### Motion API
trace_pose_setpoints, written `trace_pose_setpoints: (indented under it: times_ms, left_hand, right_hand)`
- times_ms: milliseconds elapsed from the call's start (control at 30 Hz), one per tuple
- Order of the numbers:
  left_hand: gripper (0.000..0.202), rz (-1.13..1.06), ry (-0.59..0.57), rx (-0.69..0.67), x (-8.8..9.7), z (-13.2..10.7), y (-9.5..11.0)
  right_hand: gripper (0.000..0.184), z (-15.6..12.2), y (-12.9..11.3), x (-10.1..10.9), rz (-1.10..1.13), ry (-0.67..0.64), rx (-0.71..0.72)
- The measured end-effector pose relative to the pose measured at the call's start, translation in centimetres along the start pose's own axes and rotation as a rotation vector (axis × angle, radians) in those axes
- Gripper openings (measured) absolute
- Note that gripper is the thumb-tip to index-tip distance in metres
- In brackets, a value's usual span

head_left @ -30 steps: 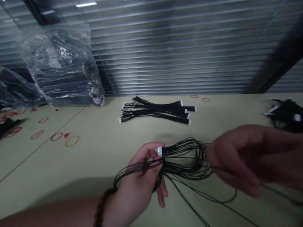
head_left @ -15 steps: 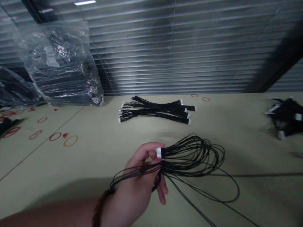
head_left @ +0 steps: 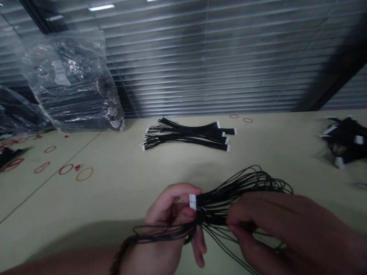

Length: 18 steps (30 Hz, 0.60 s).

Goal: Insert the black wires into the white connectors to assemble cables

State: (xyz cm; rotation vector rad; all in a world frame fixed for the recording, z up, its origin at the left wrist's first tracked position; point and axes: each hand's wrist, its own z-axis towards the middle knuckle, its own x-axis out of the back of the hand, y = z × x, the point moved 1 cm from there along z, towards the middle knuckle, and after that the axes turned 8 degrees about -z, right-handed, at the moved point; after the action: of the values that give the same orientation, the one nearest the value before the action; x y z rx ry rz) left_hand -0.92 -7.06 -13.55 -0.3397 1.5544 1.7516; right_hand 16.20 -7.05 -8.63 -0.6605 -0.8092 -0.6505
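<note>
The left hand (head_left: 169,225) is closed around a bundle of thin black wires (head_left: 220,202), just behind the white connectors (head_left: 192,201), low in the middle of the frame — the right hand (head_left: 272,229) pinches the strands beside it. A sheaf of black cables (head_left: 186,135) lies farther up the pale surface (head_left: 120,191).

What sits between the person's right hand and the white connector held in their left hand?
Only the bundle of black wires leaving the white connector in the left hand; the right hand pinches those wires close by. Nothing else stands between.
</note>
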Motion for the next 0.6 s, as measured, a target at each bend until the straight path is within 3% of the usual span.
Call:
trace_pose_setpoints:
  times_ms: [600]
  left_hand:
    - [0.018, 0.028, -0.003, 0.034, 0.32, -0.53, -0.02]
  right_hand:
    - [0.022, -0.26, 0.16, 0.14, 0.024, -0.028, 0.068]
